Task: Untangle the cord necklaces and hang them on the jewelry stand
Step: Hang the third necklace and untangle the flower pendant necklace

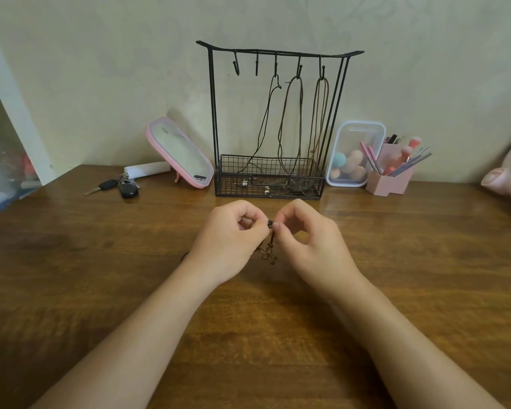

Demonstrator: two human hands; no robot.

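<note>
Pinching a small dark bead (270,223) between them, your left hand (230,240) and right hand (310,240) meet fingertip to fingertip above the middle of the desk (100,276), just on the near side of the stand (213,113). Each hand has thumb and forefinger closed on the bead, and your other fingers curl in loosely. A tangled brown cord (268,255) hangs from the bead down between your hands, its small loops bunched low by the desk; you cannot tell whether they touch the wood.

The stand rises at the far side, against the wall. The three rightmost of its five hooks carry long necklaces: a dark one (264,122), then two brown ones (301,113) and (319,113). Their lower ends lie in the wire basket (269,188) at the base.

Left of the stand a pink mirror (180,152) leans back, with keys (121,187) further left. Right of the stand are a clear box (355,128) of sponges and a pink brush holder (388,183).
</note>
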